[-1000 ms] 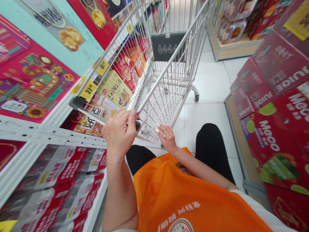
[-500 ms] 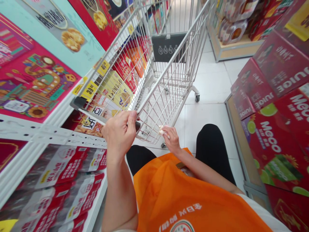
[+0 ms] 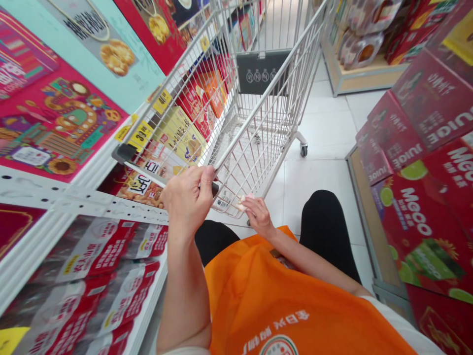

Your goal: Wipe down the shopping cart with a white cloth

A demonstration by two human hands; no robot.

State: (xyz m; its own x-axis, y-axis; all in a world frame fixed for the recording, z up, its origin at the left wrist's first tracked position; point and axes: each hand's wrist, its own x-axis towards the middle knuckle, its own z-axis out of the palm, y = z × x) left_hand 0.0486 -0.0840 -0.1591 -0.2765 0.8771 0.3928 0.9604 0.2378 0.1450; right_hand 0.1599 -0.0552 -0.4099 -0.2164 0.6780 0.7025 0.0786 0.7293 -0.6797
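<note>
My left hand [image 3: 189, 197] is closed around the handle bar [image 3: 142, 172] of a wire shopping cart [image 3: 240, 140], near the bar's right end. Low beside the cart's near right corner, my right hand [image 3: 259, 216] pinches a small crumpled whitish wad [image 3: 242, 202], perhaps cloth or tissue. The wad is at the wire side, and whether it touches the wires I cannot tell. A dark grey panel [image 3: 263, 73] with round symbols hangs inside the cart. My orange apron [image 3: 254, 291] fills the lower middle.
Shelves on the left hold gift boxes [image 3: 66, 123], snack boxes [image 3: 181, 135] and wrapped bottle packs [image 3: 84, 251]. Red drink cartons [image 3: 417, 212] are stacked at the right. A wooden-edged display base [image 3: 369, 79] stands beyond. White floor tiles [image 3: 320, 128] show beside the cart.
My right hand has shifted slightly left with the wad, closer to the cart's wire corner. My left hand keeps its grip on the handle. The view has moved a little.
</note>
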